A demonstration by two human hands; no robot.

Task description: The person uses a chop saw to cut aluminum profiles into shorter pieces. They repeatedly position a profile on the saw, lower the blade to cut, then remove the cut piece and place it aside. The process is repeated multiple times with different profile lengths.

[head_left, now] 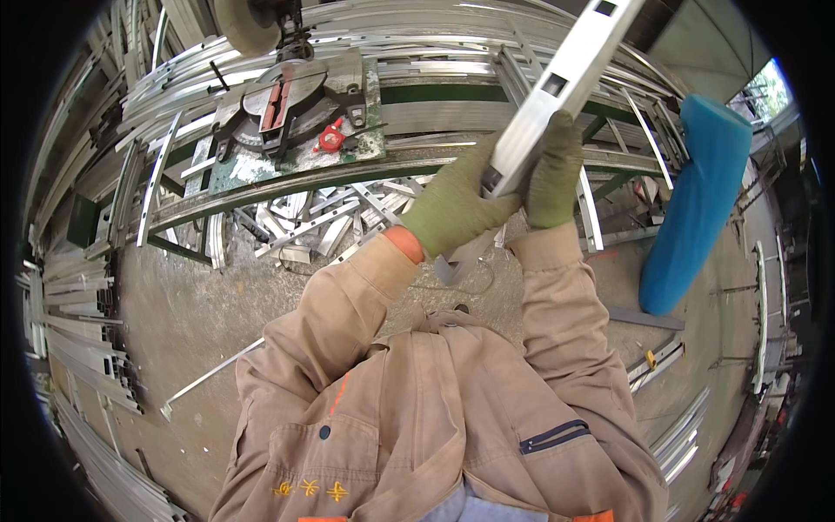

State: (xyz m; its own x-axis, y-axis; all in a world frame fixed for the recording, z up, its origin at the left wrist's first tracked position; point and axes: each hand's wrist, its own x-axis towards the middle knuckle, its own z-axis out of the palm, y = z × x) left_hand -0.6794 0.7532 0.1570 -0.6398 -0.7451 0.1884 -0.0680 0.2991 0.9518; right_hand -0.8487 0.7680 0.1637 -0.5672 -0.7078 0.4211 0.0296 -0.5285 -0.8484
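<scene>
A long silvery metal profile [570, 70] with square cut-outs rises from my hands toward the upper right. My left hand [461, 196], in a green work glove, is closed round its near end from the left. On the other side my right hand [555, 170], gloved alike, grips the profile a little higher up. Some of the fingers are hidden behind the metal. To the left a miter saw [291, 100] stands on a paint-worn green bench plate [235, 174]. Beside the saw lies a red tape measure [330, 137].
Metal offcuts [335, 217] are heaped under the bench rail. A blue wrapped roll [696, 209] leans at the right. Stacked profiles [83, 339] line the left side, and more bars [683, 435] lie at the lower right. A thin strip [213, 374] rests on the concrete floor [183, 304].
</scene>
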